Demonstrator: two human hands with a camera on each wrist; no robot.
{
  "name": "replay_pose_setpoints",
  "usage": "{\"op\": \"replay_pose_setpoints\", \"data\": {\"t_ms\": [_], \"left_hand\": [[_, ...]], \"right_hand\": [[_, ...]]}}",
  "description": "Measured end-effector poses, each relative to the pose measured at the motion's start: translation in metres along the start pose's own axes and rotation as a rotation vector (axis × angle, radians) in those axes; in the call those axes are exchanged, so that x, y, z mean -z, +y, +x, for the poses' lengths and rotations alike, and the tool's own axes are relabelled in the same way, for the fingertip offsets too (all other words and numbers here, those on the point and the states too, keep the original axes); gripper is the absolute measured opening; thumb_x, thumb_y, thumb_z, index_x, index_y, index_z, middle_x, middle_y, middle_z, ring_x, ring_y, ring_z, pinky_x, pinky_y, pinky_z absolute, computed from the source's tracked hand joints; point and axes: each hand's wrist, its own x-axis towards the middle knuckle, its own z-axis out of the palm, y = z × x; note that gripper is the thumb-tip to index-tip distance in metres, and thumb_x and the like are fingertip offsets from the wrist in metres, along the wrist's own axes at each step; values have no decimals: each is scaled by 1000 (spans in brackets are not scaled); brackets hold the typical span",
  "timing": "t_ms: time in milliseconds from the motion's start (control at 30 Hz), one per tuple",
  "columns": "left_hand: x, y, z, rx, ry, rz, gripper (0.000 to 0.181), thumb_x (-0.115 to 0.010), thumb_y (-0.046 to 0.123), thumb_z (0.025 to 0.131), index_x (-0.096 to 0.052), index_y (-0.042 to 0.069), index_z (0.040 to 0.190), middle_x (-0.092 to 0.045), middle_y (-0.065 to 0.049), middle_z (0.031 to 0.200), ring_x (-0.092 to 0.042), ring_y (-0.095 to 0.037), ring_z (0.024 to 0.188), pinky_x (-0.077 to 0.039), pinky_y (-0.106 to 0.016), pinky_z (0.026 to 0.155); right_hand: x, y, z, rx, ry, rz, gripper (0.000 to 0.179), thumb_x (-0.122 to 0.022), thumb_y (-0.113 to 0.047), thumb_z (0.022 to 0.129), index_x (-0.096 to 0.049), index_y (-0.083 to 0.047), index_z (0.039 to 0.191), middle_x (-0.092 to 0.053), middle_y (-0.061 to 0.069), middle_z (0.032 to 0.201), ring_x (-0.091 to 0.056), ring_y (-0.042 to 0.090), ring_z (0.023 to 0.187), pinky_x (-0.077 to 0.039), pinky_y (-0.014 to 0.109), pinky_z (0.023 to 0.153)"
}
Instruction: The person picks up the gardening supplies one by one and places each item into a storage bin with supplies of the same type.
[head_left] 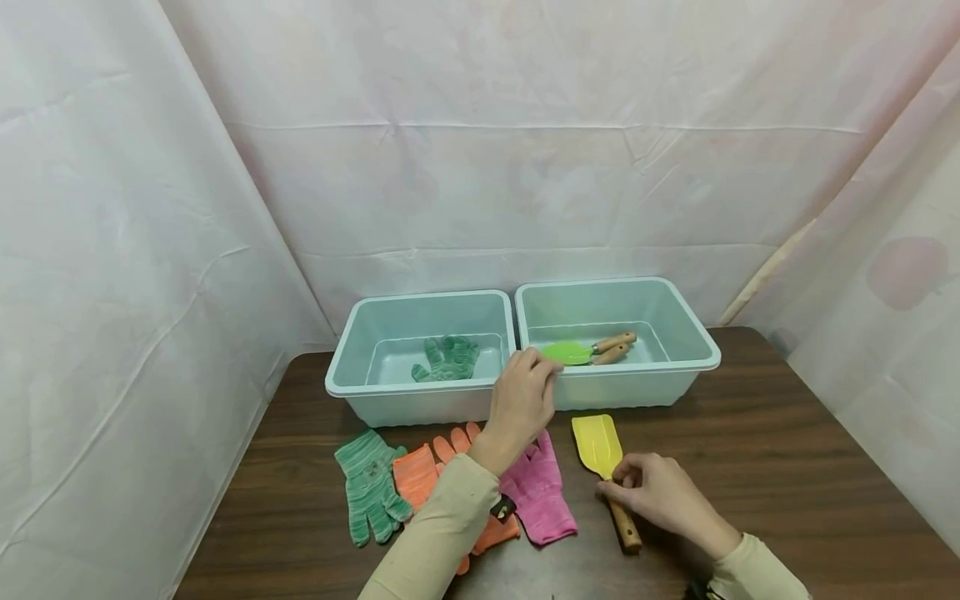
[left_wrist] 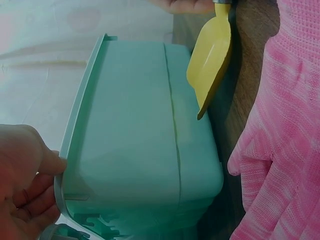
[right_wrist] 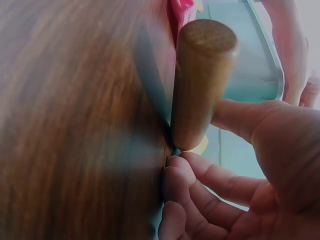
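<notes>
A thin, pale fabric backdrop [head_left: 525, 183], creased and faintly blotched with pink, hung behind and beside a dark brown table [head_left: 795, 500] with streaky wood grain. Farthest left, a mint-green rectangular plastic bin [head_left: 420, 408] with sloping walls and a rolled rim held a dark green marled knit glove [head_left: 453, 357]. In front of it lay a green striped knit glove [head_left: 371, 487], its cuff squared off and its fingers pointing toward the near edge. Next came orange marled knit gloves [head_left: 416, 479], overlapping and partly hidden by a beige sleeve [head_left: 442, 517].

The left hand [head_left: 521, 400] reached over them and pinched the rim of a second mint-green plastic bin [head_left: 622, 390] near its front left corner, thumb outside. Beneath that forearm lay a bright pink knit glove [head_left: 543, 500], visibly ribbed at the cuff. The second bin contained a smooth lime-green blade [head_left: 567, 354] and two turned wooden handles [head_left: 615, 340].

In front of this bin was a yellow scoop [head_left: 597, 446], its glossy blade shallow and square-ended, its round handle of varnished wood. The right hand [head_left: 663, 496] grasped the handle between thumb and fingers, close to the blade.

A small dark mark on the striped glove was too small to read.
</notes>
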Motion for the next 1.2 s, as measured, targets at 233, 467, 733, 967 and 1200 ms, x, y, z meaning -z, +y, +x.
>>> {"op": "replay_pose_setpoints", "data": {"t_ms": [233, 467, 733, 967, 1200], "left_hand": [[-1, 1, 0, 11, -12, -6, 20, -58, 11, 98, -76, 19, 104, -60, 3, 91, -56, -13, 83, -48, -19, 68], [-1, 0, 0, 10, -10, -7, 19, -59, 12, 98, -76, 19, 103, -60, 3, 91, -55, -13, 83, -48, -20, 68], [-1, -1, 0, 8, -2, -21, 19, -59, 11, 98, -76, 18, 102, -60, 3, 91, -56, -13, 84, -49, -21, 68], [-1, 0, 0, 5, 4, -20, 18, -60, 12, 98, -76, 17, 101, -60, 3, 91, -56, -13, 84, -50, -21, 68], [1, 0, 1, 8, 0, -12, 18, -60, 11, 97, -77, 18, 101, -60, 5, 89, -56, -12, 84, -48, -19, 69]], "right_hand": [[-2, -5, -2, -37, -32, -39, 36, -81, -51, 76, -65, -19, 76, -56, -7, 63, -49, 8, 57, -39, 24, 53], [-2, -7, -3, -49, -20, -49, 21, -82, -34, 76, -66, -20, 76, -58, -8, 64, -52, 8, 58, -42, 25, 54], [3, -3, -2, -29, 8, -35, 14, -78, -21, 73, -73, -18, 86, -63, -9, 68, -53, 7, 59, -43, 24, 53], [7, 7, 4, 21, 23, -37, 17, -79, -22, 75, -77, -19, 91, -62, -9, 70, -50, 5, 59, -41, 22, 53], [9, 14, 9, 63, 24, -26, 16, -79, -23, 76, -76, -20, 91, -65, -8, 79, -50, 6, 66, -41, 21, 56]]}}
